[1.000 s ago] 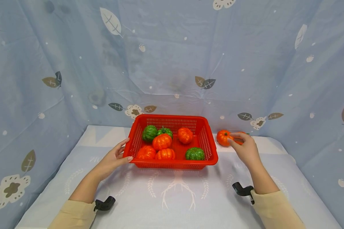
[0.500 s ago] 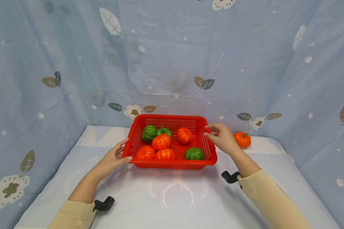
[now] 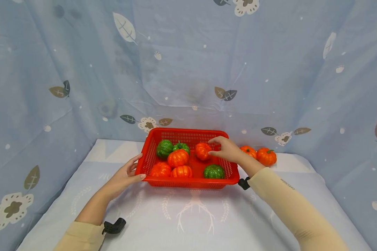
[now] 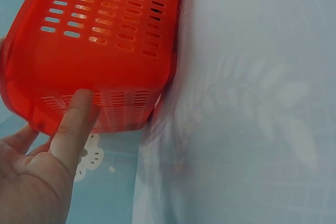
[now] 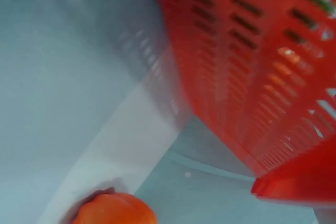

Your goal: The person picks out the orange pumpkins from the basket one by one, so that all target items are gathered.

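A red perforated basket (image 3: pixel 188 182) holds several small ribbed pumpkins, some orange and some green. My left hand (image 3: pixel 122 177) touches the basket's left end, its thumb on the near corner and its fingers along the side. In the left wrist view, the left hand (image 4: pixel 42 177) lays one straight finger on the basket wall (image 4: pixel 100 61). Over the right part of the basket, my right hand (image 3: pixel 227 150) has thumb and fingers spread beside an orange pumpkin (image 3: pixel 202 151); whether they touch it is unclear. The right wrist view does not show that hand.
Two orange pumpkins, a left one (image 3: pixel 249 151) and a right one (image 3: pixel 266 157), sit on the table right of the basket. A green pumpkin (image 3: pixel 214 172) lies in the basket's near right corner. Patterned blue cloth (image 3: pixel 188 69) hangs behind the table.
My right hand has moved left from the loose orange pumpkins, over the basket's right rim to the orange pumpkin inside. Both loose pumpkins stay on the table. My left hand has kept its place.
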`<state>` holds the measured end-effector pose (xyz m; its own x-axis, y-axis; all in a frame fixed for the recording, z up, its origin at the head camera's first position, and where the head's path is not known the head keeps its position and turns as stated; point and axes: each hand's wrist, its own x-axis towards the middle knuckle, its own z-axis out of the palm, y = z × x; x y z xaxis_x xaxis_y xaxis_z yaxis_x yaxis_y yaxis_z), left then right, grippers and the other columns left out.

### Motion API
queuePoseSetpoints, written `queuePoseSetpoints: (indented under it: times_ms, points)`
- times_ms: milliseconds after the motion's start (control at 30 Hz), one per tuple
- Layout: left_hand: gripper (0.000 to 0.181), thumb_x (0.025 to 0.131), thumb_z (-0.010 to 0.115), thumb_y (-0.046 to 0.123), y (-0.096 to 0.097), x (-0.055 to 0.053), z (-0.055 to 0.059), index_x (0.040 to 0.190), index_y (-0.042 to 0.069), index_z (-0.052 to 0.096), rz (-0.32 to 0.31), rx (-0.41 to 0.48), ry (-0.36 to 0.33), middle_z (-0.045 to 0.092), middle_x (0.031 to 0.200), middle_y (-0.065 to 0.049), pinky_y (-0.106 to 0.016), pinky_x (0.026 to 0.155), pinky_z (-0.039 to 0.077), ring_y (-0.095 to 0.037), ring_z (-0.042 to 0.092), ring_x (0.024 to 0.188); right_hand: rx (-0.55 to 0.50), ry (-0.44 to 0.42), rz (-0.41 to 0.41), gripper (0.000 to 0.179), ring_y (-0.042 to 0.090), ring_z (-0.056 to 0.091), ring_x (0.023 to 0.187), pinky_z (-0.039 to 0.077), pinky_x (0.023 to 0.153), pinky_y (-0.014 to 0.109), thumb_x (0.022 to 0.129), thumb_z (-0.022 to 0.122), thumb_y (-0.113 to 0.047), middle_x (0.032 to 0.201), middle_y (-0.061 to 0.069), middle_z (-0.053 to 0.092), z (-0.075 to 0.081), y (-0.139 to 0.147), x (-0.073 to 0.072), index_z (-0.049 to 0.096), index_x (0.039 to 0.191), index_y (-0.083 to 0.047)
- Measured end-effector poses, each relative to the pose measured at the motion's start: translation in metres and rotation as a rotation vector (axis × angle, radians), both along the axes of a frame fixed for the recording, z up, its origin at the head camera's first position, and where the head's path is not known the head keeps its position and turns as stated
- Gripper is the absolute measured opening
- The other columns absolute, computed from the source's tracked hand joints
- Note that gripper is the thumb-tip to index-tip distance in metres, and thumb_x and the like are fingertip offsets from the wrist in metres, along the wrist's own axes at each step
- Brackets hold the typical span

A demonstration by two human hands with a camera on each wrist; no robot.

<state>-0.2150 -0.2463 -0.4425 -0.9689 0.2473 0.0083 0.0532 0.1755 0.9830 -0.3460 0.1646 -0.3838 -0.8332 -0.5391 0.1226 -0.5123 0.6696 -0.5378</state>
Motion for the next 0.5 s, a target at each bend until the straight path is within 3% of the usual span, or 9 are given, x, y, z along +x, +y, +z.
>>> queuePoseSetpoints:
  times_ms: [200,500]
  points:
    - [0.088,0.092,0.07,0.012,-0.001,0.002,-0.001,0.161,0.016,0.016,0.006,-0.002,-0.002,0.031,0.155,-0.027,-0.045,0.102,0.047,-0.048,0.04,0.137,0.115,-0.012,0.056,0.056,0.032,0.051,0.128,0.04,0.108,0.048,0.089,0.077,-0.028,0.137,0.013,0.056,-0.006,-0.015,-0.013,0.058,0.137,-0.005]
    - [0.087,0.092,0.07,0.011,0.0,-0.001,-0.002,0.161,0.013,0.017,-0.007,0.009,0.018,0.032,0.154,-0.029,-0.037,0.1,0.049,-0.048,0.042,0.135,0.248,-0.039,0.046,0.065,0.033,0.038,0.141,0.031,0.115,0.051,0.092,0.073,-0.031,0.15,0.014,0.045,-0.01,-0.024,-0.027,0.047,0.148,-0.011]
